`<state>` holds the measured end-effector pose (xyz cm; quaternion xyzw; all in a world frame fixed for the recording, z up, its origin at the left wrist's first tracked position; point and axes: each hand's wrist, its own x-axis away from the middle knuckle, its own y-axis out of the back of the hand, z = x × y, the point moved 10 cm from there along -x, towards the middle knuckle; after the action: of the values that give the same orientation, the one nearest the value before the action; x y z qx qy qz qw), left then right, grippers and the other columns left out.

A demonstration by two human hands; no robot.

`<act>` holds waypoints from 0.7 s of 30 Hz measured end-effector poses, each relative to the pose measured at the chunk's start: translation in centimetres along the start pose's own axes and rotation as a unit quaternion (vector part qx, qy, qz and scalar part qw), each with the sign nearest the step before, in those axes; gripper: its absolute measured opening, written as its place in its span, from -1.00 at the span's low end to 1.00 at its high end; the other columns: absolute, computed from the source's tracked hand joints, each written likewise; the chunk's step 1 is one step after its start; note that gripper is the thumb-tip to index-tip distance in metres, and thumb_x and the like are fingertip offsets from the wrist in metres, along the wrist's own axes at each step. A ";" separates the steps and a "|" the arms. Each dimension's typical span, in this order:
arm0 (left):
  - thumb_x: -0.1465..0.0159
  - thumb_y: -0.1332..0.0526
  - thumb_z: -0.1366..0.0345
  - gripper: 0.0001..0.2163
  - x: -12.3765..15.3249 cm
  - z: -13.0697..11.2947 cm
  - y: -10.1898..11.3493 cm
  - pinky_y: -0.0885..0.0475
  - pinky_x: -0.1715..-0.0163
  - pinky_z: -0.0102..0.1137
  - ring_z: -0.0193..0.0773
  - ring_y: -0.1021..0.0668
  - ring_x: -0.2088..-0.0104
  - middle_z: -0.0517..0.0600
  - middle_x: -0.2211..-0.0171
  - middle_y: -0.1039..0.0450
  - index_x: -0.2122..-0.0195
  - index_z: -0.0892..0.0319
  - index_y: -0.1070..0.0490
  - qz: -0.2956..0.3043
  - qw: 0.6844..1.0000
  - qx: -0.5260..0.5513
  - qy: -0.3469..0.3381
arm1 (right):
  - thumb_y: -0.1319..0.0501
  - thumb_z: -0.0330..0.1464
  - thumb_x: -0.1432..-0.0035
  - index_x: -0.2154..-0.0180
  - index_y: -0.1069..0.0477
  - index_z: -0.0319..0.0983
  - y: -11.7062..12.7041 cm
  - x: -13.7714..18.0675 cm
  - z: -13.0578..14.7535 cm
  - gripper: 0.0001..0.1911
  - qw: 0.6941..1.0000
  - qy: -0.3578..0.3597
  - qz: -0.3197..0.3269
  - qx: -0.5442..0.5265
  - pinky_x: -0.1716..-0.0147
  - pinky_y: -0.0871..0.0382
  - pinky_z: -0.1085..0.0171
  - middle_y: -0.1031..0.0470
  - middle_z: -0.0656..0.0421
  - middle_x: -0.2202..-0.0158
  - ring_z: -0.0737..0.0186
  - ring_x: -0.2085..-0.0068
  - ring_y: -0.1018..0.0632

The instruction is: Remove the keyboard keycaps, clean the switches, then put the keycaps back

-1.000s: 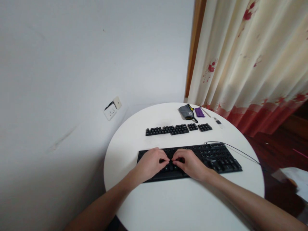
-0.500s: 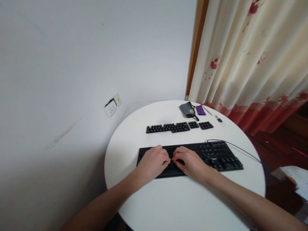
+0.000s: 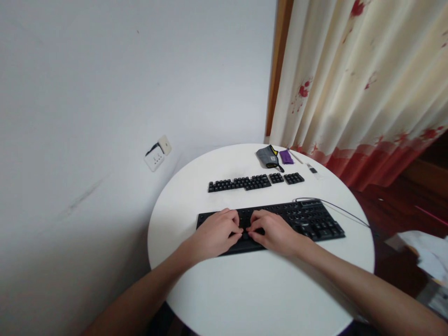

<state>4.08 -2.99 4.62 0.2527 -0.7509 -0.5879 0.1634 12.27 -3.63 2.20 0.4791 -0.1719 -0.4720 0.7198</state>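
Note:
A black keyboard lies on the round white table, its left half partly covered by my hands. My left hand rests over that half with thumb and fingertips drawn together at the keys. Facing it, my right hand is bent in a pinch, its fingertips almost touching those of the left. Whatever is between the fingertips is dark and too small to make out. Behind the keyboard, loose black keycaps sit in rows, grouped in blocks like a keyboard layout.
On the white table, a grey pouch, a purple packet, a thin stick and a small clear-and-black item lie at the back right. The keyboard cable runs over the right edge. A wall and curtain stand behind.
The whole view has shifted slightly, so everything sits a little further left. My hands stay at the same part of the keyboard, with the fingertips slightly shifted.

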 end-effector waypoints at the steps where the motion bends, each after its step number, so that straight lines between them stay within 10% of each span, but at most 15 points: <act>1: -0.34 -0.16 0.32 -0.79 -0.2 0.2 0.2 -0.36 0.16 -0.36 -0.22 -0.50 0.19 -0.02 0.25 -0.47 0.37 0.13 -0.58 0.002 1.000 0.013 -0.002 | -0.21 -0.36 -0.25 0.28 -0.60 -0.15 0.0 0.0 0.0 -0.83 1.000 0.004 0.000 -0.006 0.18 -0.32 0.29 -0.53 0.16 0.21 0.21 0.17 -0.52; 9: -0.35 -0.15 0.24 -0.78 -5.7 6.1 3.2 -0.40 0.19 -0.36 -0.17 -0.57 0.23 0.01 0.24 -0.58 0.16 0.11 -0.60 -0.103 0.992 -0.003 0.079 | -0.11 -0.35 -0.29 -0.08 -0.44 -0.20 3.4 -3.1 -5.9 -0.65 0.981 -0.159 -0.075 0.081 0.18 -0.34 0.26 -0.60 0.11 0.18 0.16 0.18 -0.57; 21: -0.31 -0.18 0.36 -0.76 -10.8 8.2 -0.8 -0.42 0.06 -0.27 -0.04 -0.49 0.03 0.12 0.15 -0.49 0.04 0.12 -0.55 -0.082 0.983 -0.121 0.108 | -0.08 -0.39 -0.29 -0.14 -0.37 -0.23 1.7 -7.3 -10.0 -0.60 0.963 -0.210 -0.006 0.171 0.13 -0.39 0.15 -0.55 -0.07 0.02 -0.04 0.03 -0.57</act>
<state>8.62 9.59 2.31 0.3537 -0.6290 -0.6550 0.2242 16.49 7.98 0.39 0.4865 -0.3943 -0.5300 0.5719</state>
